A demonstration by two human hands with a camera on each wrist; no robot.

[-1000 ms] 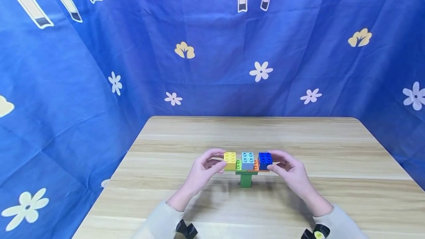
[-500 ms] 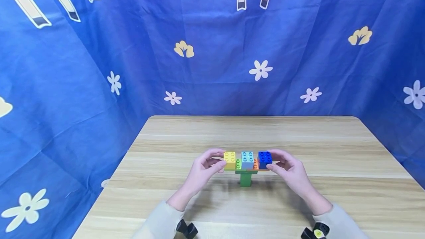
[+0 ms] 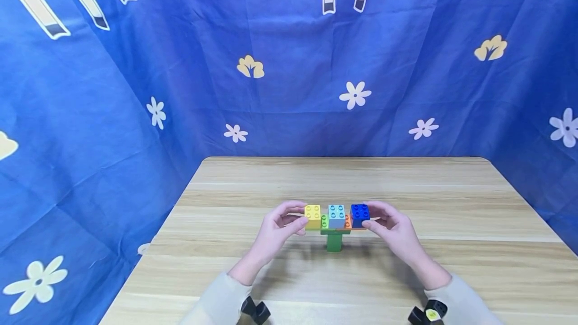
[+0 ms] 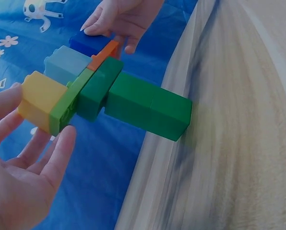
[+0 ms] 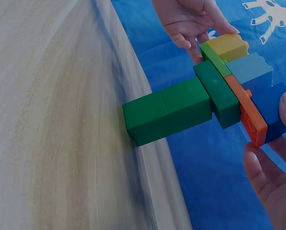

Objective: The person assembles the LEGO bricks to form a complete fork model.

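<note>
A T-shaped build of toy building blocks stands upright on the table. Its stem is a column of green blocks (image 3: 334,242), topped by a wider green block (image 4: 101,88). Above that, a lime plate (image 4: 68,106) reaches left and an orange plate (image 5: 251,117) reaches right. A yellow block (image 3: 312,218) sits at the left end, a light blue block (image 3: 336,217) in the middle, a dark blue block (image 3: 359,216) at the right. My left hand (image 3: 276,227) holds the yellow block between thumb and fingers. My right hand (image 3: 395,229) grips the dark blue block the same way.
The wooden table (image 3: 253,179) has rounded far corners. Behind it and along both sides hangs a blue cloth (image 3: 289,99) printed with flowers and animal legs. Black devices (image 3: 255,311) are strapped at both wrists.
Both hands keep their hold on the end blocks. The build and hands sit very slightly higher in the head view than before; otherwise little differs.
</note>
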